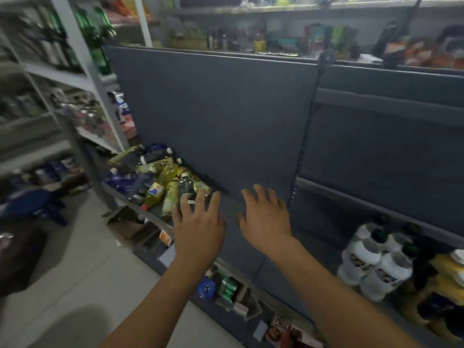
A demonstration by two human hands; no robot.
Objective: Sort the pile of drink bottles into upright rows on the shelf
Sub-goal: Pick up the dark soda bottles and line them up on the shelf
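Across mid-frame runs the dark shelf (233, 247); the pile of bottles (160, 177) lies at its left end. A dark bottle (187, 187), long axis up-frame, sits just beyond the left hand (198, 224). The right hand (266, 217) is farther off. Both are spread, holding nothing.

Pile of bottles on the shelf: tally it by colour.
Yellow or yellow-green bottles: about 6
Blue bottles: about 3
Dark bottles: about 2
Total: about 11; blur and overlap make this rough.
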